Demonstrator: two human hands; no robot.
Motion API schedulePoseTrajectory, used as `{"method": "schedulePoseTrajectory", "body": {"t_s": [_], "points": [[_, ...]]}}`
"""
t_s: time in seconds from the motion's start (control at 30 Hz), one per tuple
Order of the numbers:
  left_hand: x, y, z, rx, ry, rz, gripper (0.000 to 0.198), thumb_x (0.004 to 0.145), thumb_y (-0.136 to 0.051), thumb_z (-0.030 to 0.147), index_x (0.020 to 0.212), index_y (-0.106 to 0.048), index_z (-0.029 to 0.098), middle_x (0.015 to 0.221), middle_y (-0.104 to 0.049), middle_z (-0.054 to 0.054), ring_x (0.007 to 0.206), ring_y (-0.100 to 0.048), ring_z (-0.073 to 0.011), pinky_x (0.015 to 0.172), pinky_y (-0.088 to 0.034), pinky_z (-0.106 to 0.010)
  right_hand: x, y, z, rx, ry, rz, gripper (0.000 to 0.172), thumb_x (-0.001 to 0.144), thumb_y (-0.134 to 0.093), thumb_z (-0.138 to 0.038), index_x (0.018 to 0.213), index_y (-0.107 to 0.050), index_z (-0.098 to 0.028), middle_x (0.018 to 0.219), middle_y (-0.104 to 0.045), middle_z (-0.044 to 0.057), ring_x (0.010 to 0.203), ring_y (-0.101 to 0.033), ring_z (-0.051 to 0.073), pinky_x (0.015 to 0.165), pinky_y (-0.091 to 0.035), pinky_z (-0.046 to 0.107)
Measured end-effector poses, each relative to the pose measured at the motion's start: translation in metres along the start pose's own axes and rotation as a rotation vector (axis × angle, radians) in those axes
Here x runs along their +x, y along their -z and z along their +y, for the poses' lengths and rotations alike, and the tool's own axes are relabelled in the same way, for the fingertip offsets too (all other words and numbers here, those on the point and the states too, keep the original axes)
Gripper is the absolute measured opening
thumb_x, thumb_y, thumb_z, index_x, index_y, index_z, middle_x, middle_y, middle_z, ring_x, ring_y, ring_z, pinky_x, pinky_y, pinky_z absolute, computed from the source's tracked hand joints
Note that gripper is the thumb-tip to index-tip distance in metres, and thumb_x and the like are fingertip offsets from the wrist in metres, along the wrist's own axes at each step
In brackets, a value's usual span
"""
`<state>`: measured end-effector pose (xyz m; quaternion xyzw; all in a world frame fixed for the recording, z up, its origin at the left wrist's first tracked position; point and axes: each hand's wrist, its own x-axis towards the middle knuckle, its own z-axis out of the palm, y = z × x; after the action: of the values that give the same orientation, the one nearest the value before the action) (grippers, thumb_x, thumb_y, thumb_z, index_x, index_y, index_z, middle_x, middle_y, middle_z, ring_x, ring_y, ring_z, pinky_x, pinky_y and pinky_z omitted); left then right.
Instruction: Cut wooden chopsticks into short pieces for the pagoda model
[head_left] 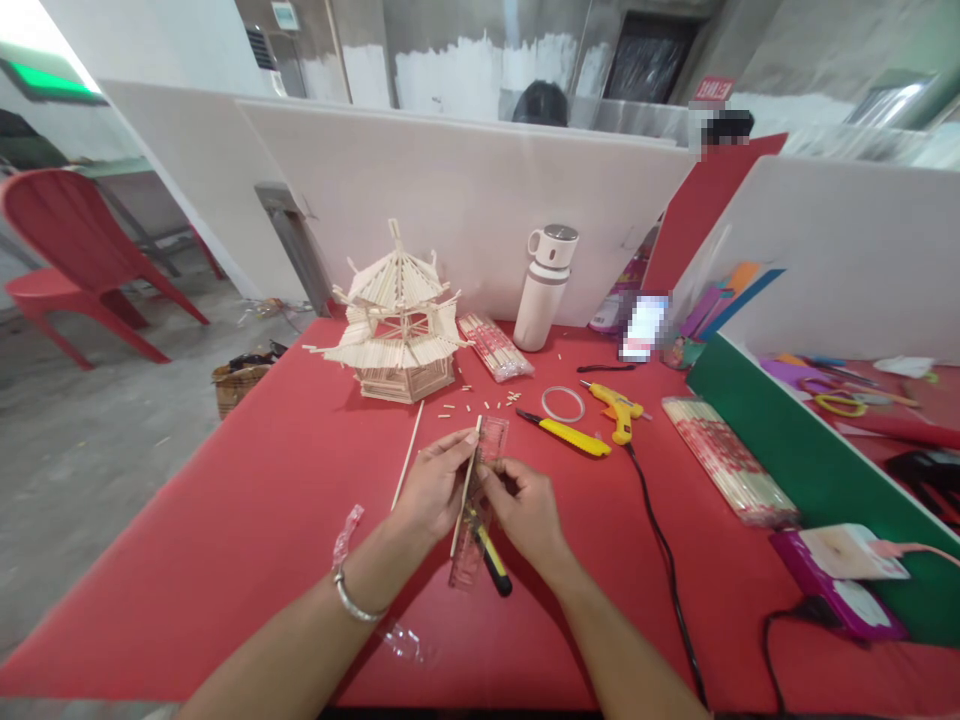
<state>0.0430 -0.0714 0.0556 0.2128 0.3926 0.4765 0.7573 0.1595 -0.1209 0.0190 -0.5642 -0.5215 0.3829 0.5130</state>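
Fingers closed, my left hand (pixel 441 480) grips a thin wooden stick (pixel 463 500) along a transparent ruler (pixel 493 437). My right hand (pixel 527 508) pinches the ruler from the other side, its thumb and forefinger close to the stick. Beneath the hands lies a tool with a yellow-and-black handle (pixel 491 560); its head is hidden. Another loose stick (pixel 407 455) rests left of my left hand. Beyond the hands stands a pagoda model made of sticks (pixel 405 340), with short cut stick pieces (pixel 512 398) scattered before it.
A yellow utility knife (pixel 574 436), a yellow glue gun (pixel 619 412) with a black cord, and a tape ring (pixel 562 404) lie to the right. Stick packs (pixel 495 347), a white thermos (pixel 541 295) and a green divider (pixel 825 480) border the red table (pixel 247 560). Plastic scraps (pixel 346 535) lie left.
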Motion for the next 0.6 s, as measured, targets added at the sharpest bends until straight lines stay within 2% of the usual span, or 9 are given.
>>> {"method": "schedulePoseTrajectory", "body": {"t_s": [0.33,0.43,0.5,0.6], "points": [[0.0,0.0,0.0,-0.007,0.003,0.005,0.026,0.059,-0.089,0.017,0.077,-0.07,0.012,0.058,-0.063,0.002,0.048,-0.054,-0.0085,0.051,-0.045,-0.021,-0.001,-0.001,-0.002,0.026,-0.022,-0.01,0.03,0.09,-0.061,-0.044,0.076,-0.068,-0.018,0.067,-0.069,0.002,0.06,-0.061,0.016,0.059,-0.048,0.026],[0.0,-0.001,0.002,-0.004,-0.009,0.011,0.026,0.059,-0.089,0.017,0.075,-0.071,0.011,0.059,-0.065,0.001,0.05,-0.056,-0.009,0.052,-0.047,-0.021,0.001,0.004,-0.005,0.027,-0.026,-0.06,0.031,0.092,-0.058,-0.045,0.08,-0.07,-0.019,0.069,-0.07,0.001,0.062,-0.063,0.017,0.062,-0.05,0.026],[0.0,0.0,0.004,0.014,-0.031,0.004,0.026,0.059,-0.09,0.018,0.076,-0.072,0.01,0.06,-0.066,-0.001,0.053,-0.058,-0.0095,0.055,-0.048,-0.021,0.004,0.016,-0.008,-0.006,0.004,-0.102,0.031,0.095,-0.056,-0.045,0.09,-0.073,-0.019,0.08,-0.075,0.003,0.072,-0.068,0.019,0.069,-0.053,0.028],[0.003,0.003,0.006,0.07,-0.064,0.019,0.03,0.059,-0.091,0.024,0.079,-0.074,0.01,0.059,-0.064,-0.001,0.055,-0.058,-0.0096,0.056,-0.05,-0.021,0.008,0.048,-0.011,-0.182,0.074,-0.05,0.034,0.098,-0.053,-0.044,0.115,-0.074,-0.024,0.116,-0.076,0.006,0.102,-0.07,0.025,0.083,-0.053,0.033]]}}
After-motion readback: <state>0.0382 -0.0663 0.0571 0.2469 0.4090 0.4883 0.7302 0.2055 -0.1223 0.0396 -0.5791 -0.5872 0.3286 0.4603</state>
